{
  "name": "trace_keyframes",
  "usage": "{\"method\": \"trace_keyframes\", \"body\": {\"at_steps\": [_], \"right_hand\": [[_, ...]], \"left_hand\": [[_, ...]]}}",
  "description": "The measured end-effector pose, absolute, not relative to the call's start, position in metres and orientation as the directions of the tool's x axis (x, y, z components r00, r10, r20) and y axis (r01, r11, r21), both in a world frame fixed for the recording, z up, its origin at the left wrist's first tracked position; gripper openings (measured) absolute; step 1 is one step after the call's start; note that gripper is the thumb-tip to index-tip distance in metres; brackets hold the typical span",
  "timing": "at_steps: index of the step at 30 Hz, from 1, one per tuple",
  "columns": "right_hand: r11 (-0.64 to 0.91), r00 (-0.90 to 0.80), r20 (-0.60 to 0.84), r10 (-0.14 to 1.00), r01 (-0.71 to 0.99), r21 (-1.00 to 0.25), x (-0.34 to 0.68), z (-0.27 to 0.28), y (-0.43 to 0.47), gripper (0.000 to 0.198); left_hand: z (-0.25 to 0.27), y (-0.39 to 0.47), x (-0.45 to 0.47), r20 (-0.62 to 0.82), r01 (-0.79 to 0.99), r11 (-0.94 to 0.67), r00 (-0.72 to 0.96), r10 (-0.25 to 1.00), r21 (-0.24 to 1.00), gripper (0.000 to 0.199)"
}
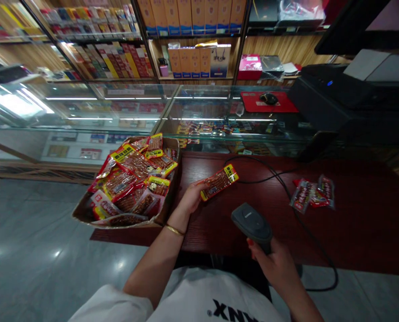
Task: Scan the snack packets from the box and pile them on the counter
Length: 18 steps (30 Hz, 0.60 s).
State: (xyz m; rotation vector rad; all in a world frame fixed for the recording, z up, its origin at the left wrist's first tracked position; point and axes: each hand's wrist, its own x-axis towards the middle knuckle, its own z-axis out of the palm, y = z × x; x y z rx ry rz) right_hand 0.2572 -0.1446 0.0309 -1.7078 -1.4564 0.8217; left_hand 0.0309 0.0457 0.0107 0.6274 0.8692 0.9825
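Left hand: closed on one flat snack packet [219,182], fingers at its near end, just right of the box; this is the left hand [193,197]
Right hand: the right hand [280,264] grips a dark scanner [253,223] by its handle, its head near the packet but apart from it; whether it reads anything, I cannot tell
Packet in hand: to my eye midway, outside the box and not yet set down
Box: the cardboard box [172,192] on the counter [213,228] is heaped with packets, seemingly the bulk left to handle
Small pile: a few packets [302,195] on the right, beside the cable [335,277], likely the finished ones
Beyond: a glass showcase [119,92]
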Motion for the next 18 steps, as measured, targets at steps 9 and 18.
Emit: {"method": "trace_keyframes", "body": {"at_steps": [9, 18], "right_hand": [[-0.091, 0.341, 0.071, 0.937, 0.438, -0.894, 0.275, 0.030, -0.158, 0.040], [-0.245, 0.605, -0.031, 0.796, 0.275, -0.930, 0.302, 0.032, -0.190, 0.046]], "left_hand": [[0.021, 0.043, 0.138, -0.396, -0.291, 0.569, 0.482, 0.782, 0.769, 0.034], [0.007, 0.054, 0.332, -0.345, -0.031, 0.478, 0.651, 0.676, 0.878, 0.017]]}}
